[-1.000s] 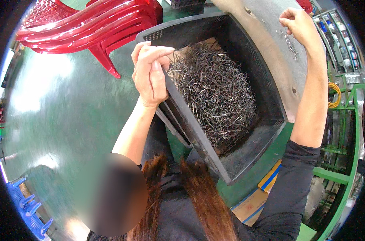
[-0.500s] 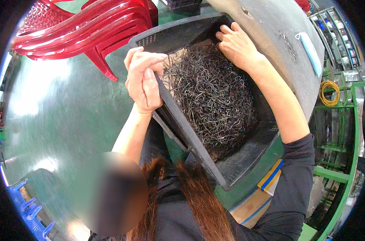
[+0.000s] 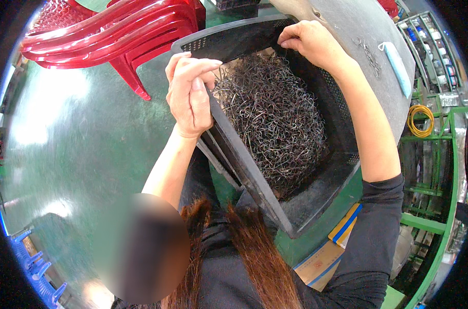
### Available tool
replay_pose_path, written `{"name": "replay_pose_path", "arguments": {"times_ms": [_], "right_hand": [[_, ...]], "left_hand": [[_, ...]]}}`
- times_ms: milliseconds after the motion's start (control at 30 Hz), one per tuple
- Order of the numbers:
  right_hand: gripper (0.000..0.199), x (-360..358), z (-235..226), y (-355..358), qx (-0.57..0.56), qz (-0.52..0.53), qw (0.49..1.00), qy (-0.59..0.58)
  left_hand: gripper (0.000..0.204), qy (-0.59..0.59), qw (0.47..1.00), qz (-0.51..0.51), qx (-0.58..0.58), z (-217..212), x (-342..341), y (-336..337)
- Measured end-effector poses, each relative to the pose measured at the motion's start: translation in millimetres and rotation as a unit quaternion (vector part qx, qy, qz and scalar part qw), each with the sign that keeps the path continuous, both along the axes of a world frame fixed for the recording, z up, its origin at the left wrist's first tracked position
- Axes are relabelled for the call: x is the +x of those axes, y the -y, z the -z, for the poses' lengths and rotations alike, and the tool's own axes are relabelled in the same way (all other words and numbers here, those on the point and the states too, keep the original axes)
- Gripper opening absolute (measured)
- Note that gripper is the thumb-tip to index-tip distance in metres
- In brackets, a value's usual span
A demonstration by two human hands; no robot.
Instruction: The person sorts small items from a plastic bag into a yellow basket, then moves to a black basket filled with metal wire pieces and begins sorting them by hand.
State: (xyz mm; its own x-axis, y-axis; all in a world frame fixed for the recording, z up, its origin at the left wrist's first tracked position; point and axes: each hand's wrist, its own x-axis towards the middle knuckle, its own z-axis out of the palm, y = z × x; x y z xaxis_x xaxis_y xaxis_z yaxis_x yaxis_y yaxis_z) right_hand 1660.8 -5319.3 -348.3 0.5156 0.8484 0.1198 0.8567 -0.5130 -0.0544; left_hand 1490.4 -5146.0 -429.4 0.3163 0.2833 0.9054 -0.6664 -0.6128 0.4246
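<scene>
Black plastic is what both your hands are on now: a big black crate (image 3: pixel 316 201) with holes in its walls, tipped up on its side in front of you. Your left hand (image 3: pixel 190 95) is closed tight over the crate's near long edge, fingers curled around the rim. Your right hand (image 3: pixel 308 41) has come down from the grey table (image 3: pixel 357 26) behind the crate, where it was stretched out a second ago, and now its fingers hook over the crate's far top rim. So your hands are apart, one on each side of the crate, and both are gripping it.

Inside the crate sits a thick tangle of thin dark wire hooks (image 3: pixel 272 118). The heap fills most of the crate, from the top wall down toward the low corner near your chest.

With both hands on the rim now, you look ready to hold the crate firm or tilt it more. Go slow, because the hooks could slide out all at once.

To the left of the crate are stacked red plastic chairs (image 3: pixel 115 36) on the shiny green floor (image 3: pixel 69 154). On the grey table above the crate lie a few loose hooks and a pale blue flat thing (image 3: pixel 397 67). To the right of the crate stands a green metal frame (image 3: pixel 435 170) with a yellow coil of cord (image 3: pixel 420 119) on it. Under the crate's low corner is a cardboard box (image 3: pixel 321 260)
</scene>
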Motion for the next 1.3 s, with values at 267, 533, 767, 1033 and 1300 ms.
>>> {"name": "replay_pose_path", "arguments": {"times_ms": [267, 533, 767, 1033, 1300], "right_hand": [[0.013, -0.3, 6.2, -4.3, 0.044, 0.038, 0.997, -0.047], [0.009, -7.4, 6.4, -2.8, -0.099, 0.090, 0.989, -0.061], [0.011, -10.4, -9.2, 8.4, -0.081, 0.051, 0.992, -0.082], [0.012, -21.8, -120.1, 69.5, 0.046, 0.269, 0.962, 0.002], [0.015, -15.6, -77.4, 47.6, 0.102, -0.022, 0.972, 0.210]], "left_hand": [[0.025, 0.004, 1.000, -0.006, 0.008, 1.3, 0.6, -1.3], [0.024, -0.018, 1.000, -0.012, 0.014, -0.1, -2.9, -0.3], [0.026, -0.041, 0.998, -0.023, 0.028, -0.2, -4.3, 0.9], [0.024, -0.011, 1.000, 0.007, -0.006, 0.0, 0.8, 3.6], [0.024, -0.039, 0.999, -0.018, 0.024, -0.4, -3.1, -0.5]]}}
